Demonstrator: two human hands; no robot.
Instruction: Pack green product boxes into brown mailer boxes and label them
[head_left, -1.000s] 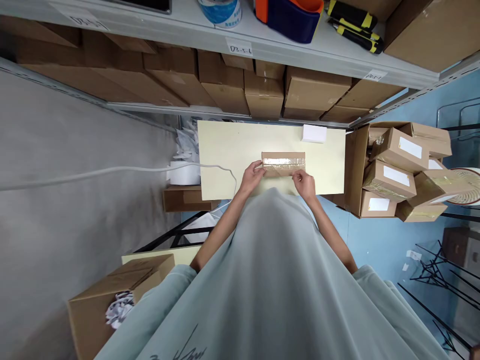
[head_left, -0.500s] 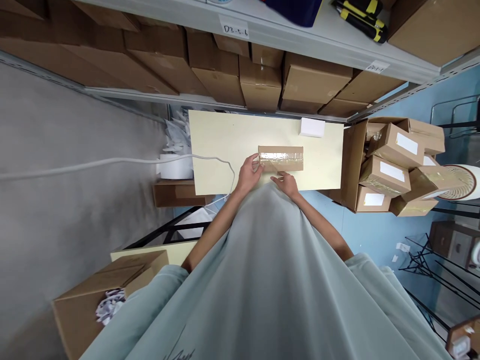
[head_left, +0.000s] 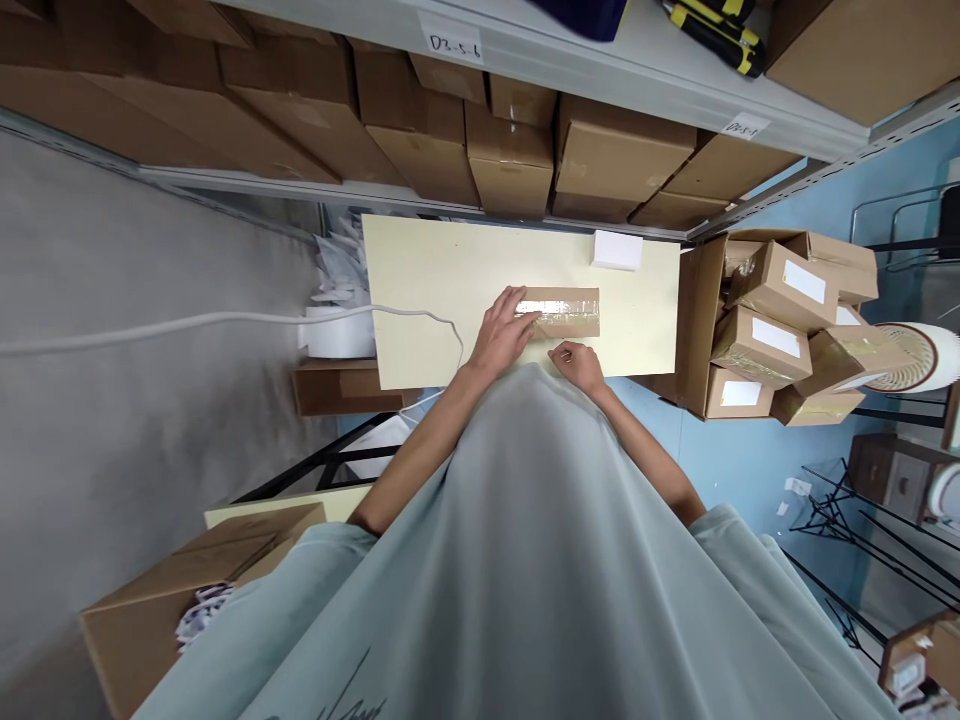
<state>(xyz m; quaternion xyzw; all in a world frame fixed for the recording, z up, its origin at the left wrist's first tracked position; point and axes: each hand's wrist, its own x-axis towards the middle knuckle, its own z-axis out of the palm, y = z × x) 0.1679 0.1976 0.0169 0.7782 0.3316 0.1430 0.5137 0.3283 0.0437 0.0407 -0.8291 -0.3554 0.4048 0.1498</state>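
Observation:
A small brown cardboard box [head_left: 570,311] with clear tape along its top lies on a pale yellow table [head_left: 442,290]. My left hand [head_left: 504,335] rests on the box's left end, fingers stretched flat over the tape. My right hand [head_left: 576,363] sits at the table's near edge just in front of the box, fingers curled; what they hold, if anything, is hidden. My grey-green shirt covers the table's near edge and both forearms' lower parts.
A white pad [head_left: 616,250] lies at the table's far right. A white cable [head_left: 225,322] runs in from the left. Shelves of brown cartons [head_left: 517,150] stand behind. An open carton of labelled boxes [head_left: 780,325] sits right; another carton [head_left: 150,620] is near left.
My left hand slid from the box's left end up onto its taped top. My right hand came off the box's right side toward the near edge. The view shifted slightly.

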